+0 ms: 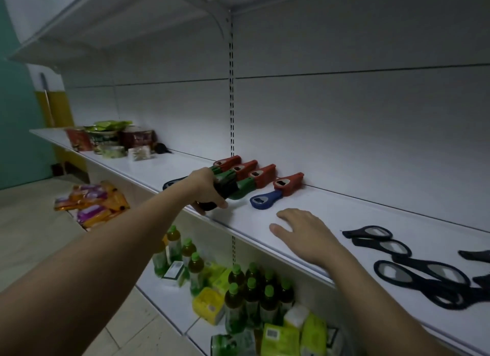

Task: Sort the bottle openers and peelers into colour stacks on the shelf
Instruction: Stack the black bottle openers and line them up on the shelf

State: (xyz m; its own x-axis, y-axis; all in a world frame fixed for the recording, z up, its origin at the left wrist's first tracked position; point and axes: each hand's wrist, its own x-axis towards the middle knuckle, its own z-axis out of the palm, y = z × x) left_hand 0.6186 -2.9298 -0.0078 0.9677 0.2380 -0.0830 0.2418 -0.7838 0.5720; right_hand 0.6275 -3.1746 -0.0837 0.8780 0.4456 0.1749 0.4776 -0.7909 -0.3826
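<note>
On the white shelf [371, 223] lie several red bottle openers [261, 175] in a row near the back wall. My left hand [205, 189] is shut on a bundle of green openers [238, 188], resting beside the red ones. A blue opener [266, 199] lies just right of the bundle, touching the nearest red one. Another dark blue piece [172, 183] shows behind my left wrist. My right hand [305, 233] hovers flat and open over the shelf front, holding nothing. Several black peelers [413, 265] lie in a loose pile at the right.
Food packets and tins [111, 139] stand at the shelf's far left end. The lower shelf holds green-capped bottles [238, 286] and yellow packs [209, 305]. Orange and purple packets [92, 201] lie below at the left. An upper shelf [119, 24] hangs overhead.
</note>
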